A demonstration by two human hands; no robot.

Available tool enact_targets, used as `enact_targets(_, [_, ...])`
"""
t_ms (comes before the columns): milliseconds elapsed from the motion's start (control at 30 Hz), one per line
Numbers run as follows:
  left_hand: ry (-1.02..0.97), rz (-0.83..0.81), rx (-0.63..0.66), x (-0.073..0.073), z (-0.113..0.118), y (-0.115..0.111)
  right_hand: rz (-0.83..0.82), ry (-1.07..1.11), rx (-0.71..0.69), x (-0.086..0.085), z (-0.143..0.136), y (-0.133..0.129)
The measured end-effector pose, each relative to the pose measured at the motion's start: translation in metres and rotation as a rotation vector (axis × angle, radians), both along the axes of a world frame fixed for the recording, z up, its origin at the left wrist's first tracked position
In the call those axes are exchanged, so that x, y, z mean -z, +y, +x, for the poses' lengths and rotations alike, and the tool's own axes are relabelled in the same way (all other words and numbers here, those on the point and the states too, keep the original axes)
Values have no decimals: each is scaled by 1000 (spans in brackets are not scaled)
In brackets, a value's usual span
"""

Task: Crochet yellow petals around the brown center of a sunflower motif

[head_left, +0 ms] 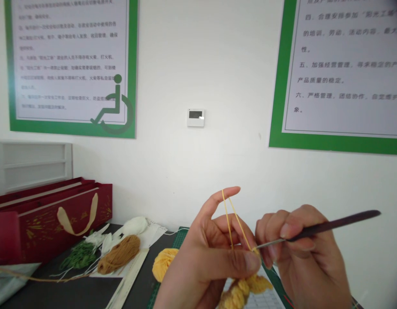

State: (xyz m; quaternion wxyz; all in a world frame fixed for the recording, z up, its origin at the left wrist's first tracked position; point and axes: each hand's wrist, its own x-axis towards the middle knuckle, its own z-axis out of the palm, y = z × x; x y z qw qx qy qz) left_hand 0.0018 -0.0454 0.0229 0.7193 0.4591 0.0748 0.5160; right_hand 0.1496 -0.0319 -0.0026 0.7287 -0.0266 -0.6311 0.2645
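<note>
My left hand [214, 257] pinches a yellow crocheted piece [239, 294] between thumb and fingers. Its index finger points up, with yellow yarn [229, 223] looped over it and running down to the work. In my right hand [306, 253] is a crochet hook [333, 226] with a dark handle, gripped like a pen. The hook's thin metal shaft reaches left to the top of the crocheted piece, by my left thumb; its tip is hidden in the stitches. Behind my left wrist lies a ball of yellow yarn [163, 264], partly covered.
Brown yarn [119, 254], green yarn [79, 256] and white yarn [134, 226] lie on the dark table at left, near a ruler [129, 279]. A green cutting mat [182, 235] is under my hands. Dark red gift bags [53, 219] stand at far left, against the wall.
</note>
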Motion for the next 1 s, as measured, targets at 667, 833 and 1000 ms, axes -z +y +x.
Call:
enact_targets(667, [57,-67,195,2,0,11,-276,-12,-154,8,6,-11])
enact_targets(833, [37,33,52,-1,-3,6,-438,2,-213,2,2,-8])
enact_targets(1000, [95,90,-102,-6,-7,1,-494,-47,-254,-6,-3,0])
